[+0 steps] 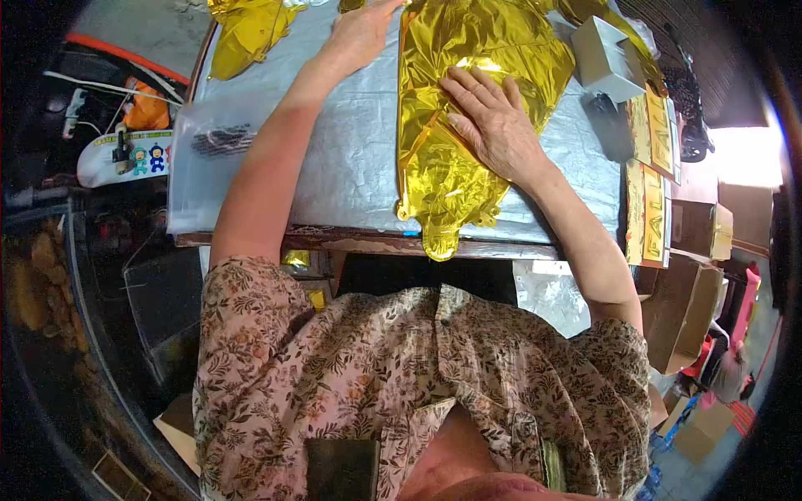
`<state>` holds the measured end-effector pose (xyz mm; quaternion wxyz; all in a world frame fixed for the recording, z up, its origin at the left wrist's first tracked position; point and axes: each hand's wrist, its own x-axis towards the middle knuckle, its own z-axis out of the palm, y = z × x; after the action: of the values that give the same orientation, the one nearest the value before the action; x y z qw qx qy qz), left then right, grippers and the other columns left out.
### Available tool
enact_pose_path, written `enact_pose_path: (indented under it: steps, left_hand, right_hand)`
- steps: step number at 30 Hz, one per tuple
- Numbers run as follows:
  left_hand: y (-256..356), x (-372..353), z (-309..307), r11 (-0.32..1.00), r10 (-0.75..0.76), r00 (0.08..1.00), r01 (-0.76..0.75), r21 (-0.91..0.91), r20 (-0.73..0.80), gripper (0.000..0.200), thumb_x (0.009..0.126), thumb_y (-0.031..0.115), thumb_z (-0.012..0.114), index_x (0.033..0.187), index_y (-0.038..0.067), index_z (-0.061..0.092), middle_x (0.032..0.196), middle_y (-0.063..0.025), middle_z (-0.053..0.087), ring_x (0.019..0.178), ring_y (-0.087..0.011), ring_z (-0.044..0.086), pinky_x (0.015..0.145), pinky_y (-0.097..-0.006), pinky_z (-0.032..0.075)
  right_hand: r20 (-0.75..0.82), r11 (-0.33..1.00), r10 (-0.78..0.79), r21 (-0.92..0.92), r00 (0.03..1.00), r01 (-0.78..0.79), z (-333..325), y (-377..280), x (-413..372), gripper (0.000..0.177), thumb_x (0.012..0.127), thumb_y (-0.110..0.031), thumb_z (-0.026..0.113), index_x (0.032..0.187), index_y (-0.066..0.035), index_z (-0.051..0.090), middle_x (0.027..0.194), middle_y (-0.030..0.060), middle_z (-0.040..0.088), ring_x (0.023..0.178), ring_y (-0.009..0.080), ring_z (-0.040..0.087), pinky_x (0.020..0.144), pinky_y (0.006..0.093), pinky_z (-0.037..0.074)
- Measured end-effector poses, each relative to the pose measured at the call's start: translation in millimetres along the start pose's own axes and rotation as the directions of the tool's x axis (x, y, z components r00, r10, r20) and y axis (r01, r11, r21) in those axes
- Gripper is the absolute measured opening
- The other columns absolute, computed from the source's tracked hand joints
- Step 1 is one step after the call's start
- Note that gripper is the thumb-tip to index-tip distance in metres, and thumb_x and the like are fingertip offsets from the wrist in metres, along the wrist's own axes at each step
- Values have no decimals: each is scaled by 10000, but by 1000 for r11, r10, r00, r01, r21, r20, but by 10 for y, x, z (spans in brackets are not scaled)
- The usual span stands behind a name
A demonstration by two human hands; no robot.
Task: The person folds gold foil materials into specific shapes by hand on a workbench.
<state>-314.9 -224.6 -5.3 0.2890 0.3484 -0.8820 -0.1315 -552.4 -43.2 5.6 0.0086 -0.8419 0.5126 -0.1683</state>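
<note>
A gold foil balloon (455, 179), uninflated and creased, lies lengthwise on the silvery table cover (355, 167). Its narrow tab hangs over the table's near edge. My right hand (497, 129) rests flat on the foil, palm down with the fingers spread. At the top of the view, my left hand (359, 40) reaches to the balloon's left edge. Its fingertips look pinched on that edge, partly cut off by the frame. Another piece of gold foil (246, 37) lies to the left of this hand.
A clear plastic sheet (196, 188) covers the table's left corner. At the right stand an open white box (606, 58) and yellow printed packs (652, 209). Cardboard boxes (685, 309) are stacked beyond the right side. A skateboard (125, 157) lies at the left.
</note>
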Motion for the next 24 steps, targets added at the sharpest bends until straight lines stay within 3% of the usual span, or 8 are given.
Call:
enact_pose_path:
  steps: [2, 3, 5, 8, 10, 13, 14, 24]
  left_hand:
    - [-47, -70, 48, 889, 293, 897, -383, -252, -330, 418, 1048, 229, 547, 1412, 24, 564, 1377, -250, 608, 1318, -387, 557, 1049, -474, 472]
    - [9, -94, 55, 888, 296, 896, -386, -249, -331, 418, 1048, 229, 547, 1412, 24, 564, 1377, -250, 608, 1318, -387, 557, 1049, -474, 472]
    - [260, -191, 88, 997, -72, 997, 72, 7, 38, 548, 1070, 468, 469, 1503, 134, 512, 1559, -83, 495, 1482, -248, 398, 1188, -597, 213]
    - [584, -312, 154, 984, 1, 999, -8, 178, 41, 558, 1059, 482, 494, 1482, 120, 535, 1545, -76, 514, 1465, -239, 418, 1180, -592, 222]
    - [615, -341, 203, 980, 10, 999, -20, 197, 53, 552, 1056, 475, 509, 1492, 136, 523, 1558, -79, 501, 1470, -254, 416, 1185, -585, 226]
    - [620, -346, 188, 972, 1, 996, -22, 233, 89, 553, 1056, 475, 521, 1499, 145, 516, 1587, -79, 471, 1489, -270, 395, 1192, -580, 226]
    - [619, -359, 197, 973, 4, 996, -24, 230, 84, 556, 1056, 477, 521, 1499, 141, 516, 1589, -79, 469, 1493, -270, 390, 1193, -582, 224]
    - [607, -370, 235, 971, -20, 997, 2, 239, 73, 580, 1056, 489, 506, 1496, 111, 520, 1584, -80, 476, 1501, -274, 376, 1202, -598, 195]
  right_hand:
    - [-6, 1000, -4, -7, 1000, 3, 2, 3, -3, 524, 1054, -357, 545, 1524, -133, 484, 1592, 99, 453, 1490, 304, 382, 1215, 565, 236]
    - [0, 1000, -1, -5, 1000, 1, -2, 2, -1, 522, 1056, -355, 542, 1524, -132, 483, 1592, 100, 453, 1488, 304, 385, 1216, 569, 235]
    - [4, 1000, -1, -6, 1000, 1, 1, 5, 10, 520, 1058, -354, 539, 1524, -132, 482, 1592, 100, 452, 1486, 304, 387, 1217, 573, 234]
    - [16, 1000, 2, -21, 1000, -1, -13, 14, 6, 529, 1063, -357, 530, 1539, -136, 459, 1596, 108, 446, 1498, 315, 373, 1224, 589, 225]
    - [-82, 989, 62, 136, 995, -50, -69, 23, 29, 550, 1066, -367, 525, 1554, -133, 431, 1603, 118, 436, 1511, 331, 357, 1233, 600, 212]
    - [-218, 990, 141, 15, 966, -141, -205, 184, 156, 561, 1052, -370, 548, 1523, -81, 450, 1574, 166, 464, 1487, 348, 391, 1199, 619, 254]
    - [-212, 984, 167, -17, 963, -175, -159, 343, 189, 540, 1085, -354, 484, 1560, -111, 410, 1624, 141, 402, 1511, 353, 355, 1221, 632, 208]
    - [-49, 920, 292, -258, 955, -294, 85, 1071, 440, 494, 1092, -418, 441, 1489, -132, 503, 1599, 84, 450, 1497, 339, 372, 1200, 635, 228]
